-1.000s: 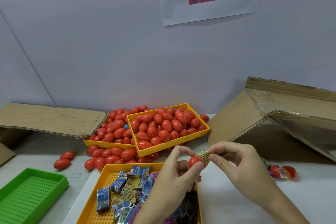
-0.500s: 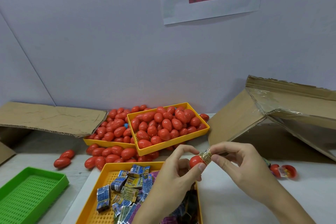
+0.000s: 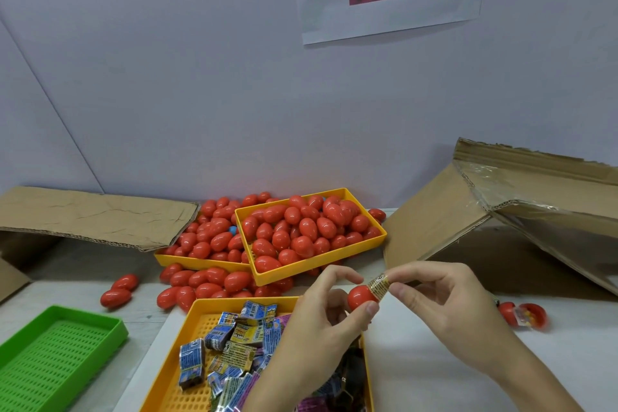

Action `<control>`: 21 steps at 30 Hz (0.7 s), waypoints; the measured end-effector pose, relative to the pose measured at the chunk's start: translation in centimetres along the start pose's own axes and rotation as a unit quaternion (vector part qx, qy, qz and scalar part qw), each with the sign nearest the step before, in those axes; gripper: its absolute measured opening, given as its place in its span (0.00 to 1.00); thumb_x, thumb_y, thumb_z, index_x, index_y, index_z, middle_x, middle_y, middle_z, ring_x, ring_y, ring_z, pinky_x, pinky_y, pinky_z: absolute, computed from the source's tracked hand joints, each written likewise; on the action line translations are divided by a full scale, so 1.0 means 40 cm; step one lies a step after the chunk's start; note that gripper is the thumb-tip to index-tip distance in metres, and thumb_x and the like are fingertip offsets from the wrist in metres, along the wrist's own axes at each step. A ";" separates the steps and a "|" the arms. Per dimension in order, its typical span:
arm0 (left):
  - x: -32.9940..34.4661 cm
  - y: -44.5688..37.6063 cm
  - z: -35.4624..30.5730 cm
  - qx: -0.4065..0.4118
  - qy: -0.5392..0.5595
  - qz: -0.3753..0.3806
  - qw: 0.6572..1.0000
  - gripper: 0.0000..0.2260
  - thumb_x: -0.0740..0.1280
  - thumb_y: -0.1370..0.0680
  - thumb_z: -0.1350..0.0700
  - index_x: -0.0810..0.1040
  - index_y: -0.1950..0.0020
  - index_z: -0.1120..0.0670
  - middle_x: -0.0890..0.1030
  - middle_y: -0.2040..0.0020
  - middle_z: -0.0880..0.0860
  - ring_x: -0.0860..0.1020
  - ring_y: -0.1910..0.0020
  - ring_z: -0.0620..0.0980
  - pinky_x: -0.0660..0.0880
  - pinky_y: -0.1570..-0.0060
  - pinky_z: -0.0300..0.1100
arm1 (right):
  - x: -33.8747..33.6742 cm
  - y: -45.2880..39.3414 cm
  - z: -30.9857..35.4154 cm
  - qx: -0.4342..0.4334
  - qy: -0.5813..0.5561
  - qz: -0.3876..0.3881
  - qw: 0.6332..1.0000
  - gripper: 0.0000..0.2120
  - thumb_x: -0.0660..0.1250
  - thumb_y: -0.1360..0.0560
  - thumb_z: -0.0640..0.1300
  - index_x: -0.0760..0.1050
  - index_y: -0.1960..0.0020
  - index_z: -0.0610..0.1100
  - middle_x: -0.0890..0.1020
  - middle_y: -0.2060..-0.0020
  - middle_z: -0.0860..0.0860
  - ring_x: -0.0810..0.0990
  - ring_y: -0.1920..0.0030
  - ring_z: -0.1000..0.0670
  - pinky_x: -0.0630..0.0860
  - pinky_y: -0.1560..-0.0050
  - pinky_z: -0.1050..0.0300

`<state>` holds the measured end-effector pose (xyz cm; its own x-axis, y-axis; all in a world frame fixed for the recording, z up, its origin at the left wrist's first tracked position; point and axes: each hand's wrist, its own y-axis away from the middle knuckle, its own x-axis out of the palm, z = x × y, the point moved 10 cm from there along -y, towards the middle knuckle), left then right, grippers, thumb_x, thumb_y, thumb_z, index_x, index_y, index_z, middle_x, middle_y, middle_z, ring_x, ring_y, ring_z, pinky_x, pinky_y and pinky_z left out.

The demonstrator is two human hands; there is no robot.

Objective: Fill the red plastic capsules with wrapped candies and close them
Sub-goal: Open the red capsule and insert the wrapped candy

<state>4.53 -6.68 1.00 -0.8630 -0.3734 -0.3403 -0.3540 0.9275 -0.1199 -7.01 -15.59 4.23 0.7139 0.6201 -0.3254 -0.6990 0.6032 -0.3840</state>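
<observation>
Worktop against a pale wall: candy insertion under way, little changed over the last second.
Green tray (image 3: pixel 50 354) near left; candy tray (image 3: pixel 200 378) beneath left hand (image 3: pixel 321 321), which grips red capsule half (image 3: pixel 360 297); right hand (image 3: pixel 444 304) pinches wrapped candy (image 3: pixel 379 285), seated slightly deeper, still protruding. Open capsule (image 3: pixel 525 314) lies right; nothing obstructs.

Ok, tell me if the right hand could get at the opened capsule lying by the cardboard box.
Probably yes. The opened capsule lies on bare table just beside the right hand, nothing between them. But that hand now pinches a wrapped candy, so its grip is occupied.
</observation>
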 end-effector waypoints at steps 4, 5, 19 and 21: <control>0.002 0.002 -0.007 0.006 -0.017 0.001 1.000 0.13 0.71 0.24 0.48 0.72 0.43 0.43 0.82 0.55 0.53 0.80 0.54 0.56 0.79 0.52 0.54 | 0.002 0.002 -0.009 0.009 0.034 0.005 0.999 0.13 0.70 0.27 0.44 0.83 0.55 0.63 0.85 0.58 0.61 0.82 0.51 0.56 0.82 0.52 0.51; 0.003 0.002 -0.007 0.006 -0.020 0.001 1.000 0.13 0.71 0.24 0.48 0.72 0.43 0.43 0.82 0.55 0.53 0.80 0.54 0.56 0.79 0.52 0.55 | 0.002 0.002 -0.009 0.009 0.045 0.007 0.999 0.14 0.70 0.26 0.43 0.83 0.55 0.64 0.85 0.58 0.62 0.81 0.50 0.57 0.82 0.52 0.51; 0.006 -0.002 -0.007 0.018 0.029 -0.025 0.999 0.08 0.68 0.22 0.48 0.75 0.45 0.46 0.83 0.62 0.51 0.78 0.66 0.41 0.72 0.65 0.33 | 0.007 -0.003 0.019 -0.038 0.079 -0.001 0.996 0.10 0.65 0.32 0.59 0.78 0.55 0.74 0.83 0.57 0.67 0.80 0.48 0.59 0.79 0.53 0.61; 0.006 -0.002 -0.006 0.016 0.046 -0.034 0.998 0.09 0.68 0.23 0.47 0.75 0.45 0.46 0.83 0.63 0.52 0.78 0.68 0.41 0.72 0.66 0.33 | 0.006 -0.003 0.023 -0.041 0.077 -0.006 0.996 0.10 0.66 0.32 0.58 0.78 0.55 0.74 0.83 0.57 0.67 0.80 0.48 0.59 0.79 0.53 0.61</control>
<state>4.25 -6.84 1.15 -0.8671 -0.4344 -0.2438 -0.4025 0.8993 -0.1709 -6.80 -15.04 4.99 0.7239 0.5260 -0.4464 -0.6898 0.5625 -0.4558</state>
